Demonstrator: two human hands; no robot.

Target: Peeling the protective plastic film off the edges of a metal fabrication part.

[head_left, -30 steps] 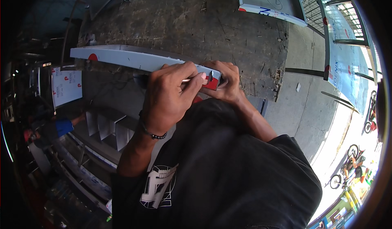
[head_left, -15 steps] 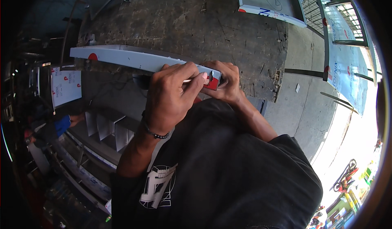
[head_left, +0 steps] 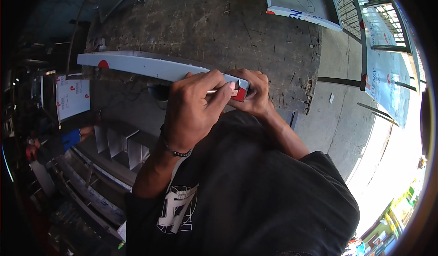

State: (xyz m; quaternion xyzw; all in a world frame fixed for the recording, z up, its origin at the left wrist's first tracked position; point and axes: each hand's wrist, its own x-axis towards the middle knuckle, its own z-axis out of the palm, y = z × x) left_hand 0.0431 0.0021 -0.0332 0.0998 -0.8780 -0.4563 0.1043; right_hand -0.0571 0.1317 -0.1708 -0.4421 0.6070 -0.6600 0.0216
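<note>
A long, narrow metal channel (head_left: 137, 64) with pale film on its face lies along the near edge of the worktable. A red patch (head_left: 240, 95) marks its right end, where the film looks torn or lifted. My right hand (head_left: 256, 91) wraps that end from the right, fingers over the far side. My left hand (head_left: 196, 105), with a beaded bracelet at the wrist, is closed in a pinch at the front face beside the red patch. Between its thumb and fingers shows a short length of a thin, light-coloured rod (head_left: 211, 91); the rest is hidden.
The scratched, dark worktable (head_left: 191, 27) carries a film-covered metal tray (head_left: 303, 5) at the far right. A film-covered panel on a frame (head_left: 388, 68) stands right, beyond the concrete floor (head_left: 340, 105). At lower left are metal partitions (head_left: 118, 144) and a person in blue shorts (head_left: 70, 138).
My left hand has shifted very slightly right at the channel's end. The right hand keeps its hold. The person at left has moved a little.
</note>
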